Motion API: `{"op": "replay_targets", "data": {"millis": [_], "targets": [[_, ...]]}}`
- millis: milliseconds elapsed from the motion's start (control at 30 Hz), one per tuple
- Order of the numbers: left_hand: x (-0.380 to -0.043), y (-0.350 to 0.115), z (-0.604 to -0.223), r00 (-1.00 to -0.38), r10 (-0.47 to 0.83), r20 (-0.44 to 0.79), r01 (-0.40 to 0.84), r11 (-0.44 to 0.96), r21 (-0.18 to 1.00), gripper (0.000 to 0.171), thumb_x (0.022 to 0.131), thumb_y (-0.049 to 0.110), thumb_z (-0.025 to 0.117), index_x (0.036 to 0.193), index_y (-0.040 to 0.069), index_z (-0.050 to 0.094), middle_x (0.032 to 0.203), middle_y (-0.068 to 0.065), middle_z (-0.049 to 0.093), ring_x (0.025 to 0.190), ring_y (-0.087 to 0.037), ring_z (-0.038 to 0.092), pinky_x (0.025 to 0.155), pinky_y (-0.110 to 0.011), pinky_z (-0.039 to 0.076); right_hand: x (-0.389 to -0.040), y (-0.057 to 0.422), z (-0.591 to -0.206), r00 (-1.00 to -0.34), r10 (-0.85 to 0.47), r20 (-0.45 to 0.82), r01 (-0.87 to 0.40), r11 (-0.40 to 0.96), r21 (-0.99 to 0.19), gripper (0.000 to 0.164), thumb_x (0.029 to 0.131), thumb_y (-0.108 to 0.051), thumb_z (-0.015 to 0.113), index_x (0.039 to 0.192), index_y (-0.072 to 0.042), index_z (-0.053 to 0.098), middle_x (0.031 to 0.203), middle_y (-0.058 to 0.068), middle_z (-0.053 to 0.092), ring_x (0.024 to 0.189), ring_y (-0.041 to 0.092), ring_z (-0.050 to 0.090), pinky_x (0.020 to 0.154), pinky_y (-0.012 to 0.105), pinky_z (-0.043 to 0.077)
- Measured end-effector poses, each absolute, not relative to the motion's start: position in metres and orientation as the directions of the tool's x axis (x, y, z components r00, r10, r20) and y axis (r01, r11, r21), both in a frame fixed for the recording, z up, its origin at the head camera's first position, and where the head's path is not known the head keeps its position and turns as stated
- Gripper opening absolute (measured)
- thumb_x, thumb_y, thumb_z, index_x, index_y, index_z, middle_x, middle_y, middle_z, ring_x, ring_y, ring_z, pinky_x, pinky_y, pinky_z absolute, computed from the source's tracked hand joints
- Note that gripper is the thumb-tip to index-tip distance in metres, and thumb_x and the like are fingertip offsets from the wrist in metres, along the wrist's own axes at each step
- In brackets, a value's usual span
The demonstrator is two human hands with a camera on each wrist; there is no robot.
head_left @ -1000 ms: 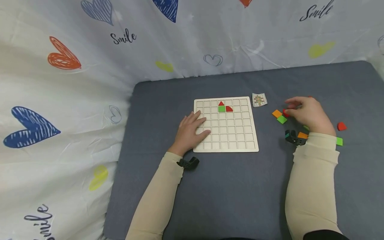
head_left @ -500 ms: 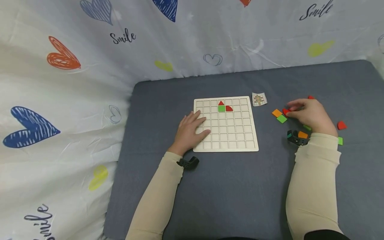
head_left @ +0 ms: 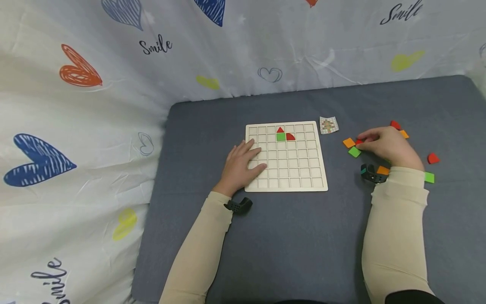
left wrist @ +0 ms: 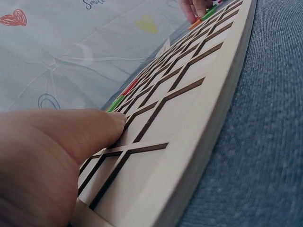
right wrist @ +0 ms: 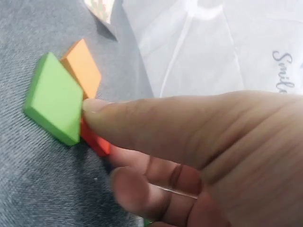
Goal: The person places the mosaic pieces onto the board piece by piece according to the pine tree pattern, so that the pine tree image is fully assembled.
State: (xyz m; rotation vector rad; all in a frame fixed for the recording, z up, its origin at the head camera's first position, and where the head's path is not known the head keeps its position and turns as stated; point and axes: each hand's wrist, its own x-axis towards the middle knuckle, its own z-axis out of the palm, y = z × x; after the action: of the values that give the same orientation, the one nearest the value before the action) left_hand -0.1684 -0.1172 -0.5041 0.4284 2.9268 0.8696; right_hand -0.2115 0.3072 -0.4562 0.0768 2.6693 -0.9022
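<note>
My left hand (head_left: 238, 166) lies with spread fingers on the left edge of a pale wooden grid board (head_left: 300, 169). Set in the board's upper rows are a red triangle (head_left: 280, 130), a green square (head_left: 281, 137) and a red quarter-circle piece (head_left: 290, 137). To the right of the board, my right hand (head_left: 392, 145) pinches a small red piece (right wrist: 96, 139) between thumb and fingers, its shape partly hidden. Right against that piece in the right wrist view are a green square tile (right wrist: 54, 97) and an orange tile (right wrist: 83, 66).
A small printed pattern card (head_left: 328, 125) lies by the board's upper right corner. Around my right hand are more pieces: a red one (head_left: 395, 124), an orange one (head_left: 383, 170), another red one (head_left: 433, 158) and a green one (head_left: 429, 177). A patterned curtain (head_left: 235, 50) hangs behind the table.
My right hand has shifted slightly left with the red piece, and the orange and green tiles beside it have slid a little left. My left hand stays on the board.
</note>
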Motion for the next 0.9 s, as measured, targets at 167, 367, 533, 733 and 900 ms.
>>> {"op": "replay_targets", "data": {"millis": [167,367,533,733,900], "targets": [[-0.1682,-0.1173,-0.5045,-0.959,0.283,0.018,0.247,0.802,0.544,0.06,0.099,0.047,0.07,0.151,0.018,0.06,0.171,-0.002,0.034,0.162,-0.022,0.019,0.133,-0.043,0.007,-0.212,0.3072,-0.4521,-0.928,-0.079,-0.365,0.16,0.799,-0.58,0.045,0.098,-0.023,0.073,0.134,0.003,0.065,0.103,0.015,0.064,0.093,0.033,0.053,0.069,0.037,0.049],[-0.1684,-0.1183,-0.5056,-0.958,0.287,0.022,0.252,0.799,0.546,0.061,0.099,0.047,0.07,0.151,0.018,0.06,0.171,-0.002,0.034,0.162,-0.023,0.019,0.133,-0.044,0.007,-0.2147,0.3087,-0.4517,-0.907,-0.127,-0.402,0.143,0.805,-0.576,0.042,0.1,-0.015,0.071,0.136,0.004,0.064,0.101,0.013,0.064,0.093,0.033,0.052,0.069,0.037,0.048],[-0.1685,-0.1191,-0.5055,-0.957,0.29,0.023,0.254,0.795,0.551,0.061,0.099,0.046,0.07,0.151,0.018,0.06,0.171,-0.003,0.034,0.162,-0.023,0.019,0.133,-0.045,0.007,-0.2164,0.3088,-0.4534,-0.894,-0.164,-0.418,0.122,0.806,-0.579,0.043,0.097,-0.009,0.071,0.137,0.004,0.063,0.1,0.013,0.064,0.092,0.033,0.053,0.069,0.036,0.048],[-0.1689,-0.1194,-0.5069,-0.958,0.286,0.021,0.251,0.801,0.544,0.061,0.099,0.048,0.069,0.152,0.019,0.059,0.171,-0.002,0.034,0.162,-0.022,0.018,0.133,-0.045,0.007,-0.2165,0.3061,-0.4571,-0.899,-0.148,-0.412,0.141,0.793,-0.592,0.041,0.096,-0.015,0.073,0.132,0.005,0.064,0.094,0.011,0.062,0.089,0.031,0.053,0.067,0.036,0.049],[-0.1698,-0.1188,-0.5079,-0.956,0.291,0.023,0.257,0.804,0.537,0.061,0.1,0.049,0.069,0.152,0.019,0.058,0.171,-0.001,0.033,0.162,-0.022,0.017,0.133,-0.045,0.007,-0.2152,0.3036,-0.4601,-0.921,-0.093,-0.378,0.162,0.791,-0.59,0.038,0.095,-0.022,0.075,0.122,0.004,0.067,0.09,0.01,0.064,0.088,0.031,0.054,0.066,0.037,0.049]]}}
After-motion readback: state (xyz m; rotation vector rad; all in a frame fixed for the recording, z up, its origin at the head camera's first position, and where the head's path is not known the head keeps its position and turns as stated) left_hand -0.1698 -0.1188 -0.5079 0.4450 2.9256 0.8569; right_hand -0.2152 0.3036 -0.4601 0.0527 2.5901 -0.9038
